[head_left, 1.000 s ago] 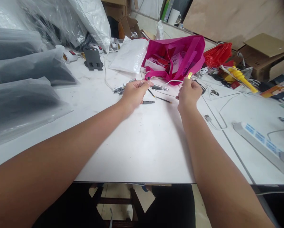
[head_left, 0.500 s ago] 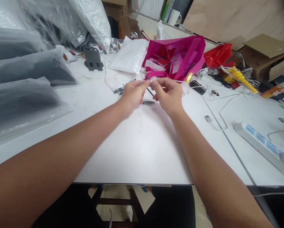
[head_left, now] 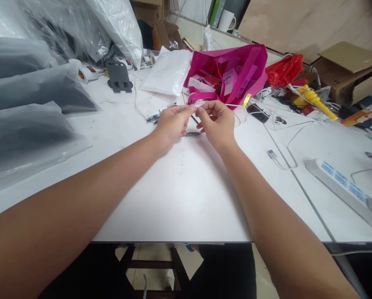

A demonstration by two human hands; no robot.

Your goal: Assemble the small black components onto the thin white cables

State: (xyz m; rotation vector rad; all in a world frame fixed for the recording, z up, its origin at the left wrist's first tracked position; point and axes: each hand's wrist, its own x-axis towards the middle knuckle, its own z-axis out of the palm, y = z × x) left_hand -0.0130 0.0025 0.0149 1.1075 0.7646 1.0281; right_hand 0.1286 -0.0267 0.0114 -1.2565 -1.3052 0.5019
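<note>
My left hand (head_left: 171, 123) and my right hand (head_left: 219, 124) meet above the white table, fingertips nearly touching. The left thumb and fingers are pinched around a thin black pen-like stick (head_left: 194, 119); its dark end shows above the fingertips and the lower part slants down between the hands. My right thumb and forefinger pinch close beside it, and what they hold is too small to make out. Under the hands lies a dark pen-like piece (head_left: 192, 134). Several slim clear-and-dark pens (head_left: 155, 117) lie just behind my left hand.
A magenta bag (head_left: 257, 68) with boxes and a white padded mailer (head_left: 169, 72) stand behind the hands. Grey plastic packages (head_left: 33, 137) are stacked left, near a black phone stand (head_left: 119, 77). At right are a USB cable (head_left: 271, 154) and a power strip (head_left: 338, 178).
Both hands keep their pinch in nearly the same place, with only small finger movement. The whole view has shifted slightly.
</note>
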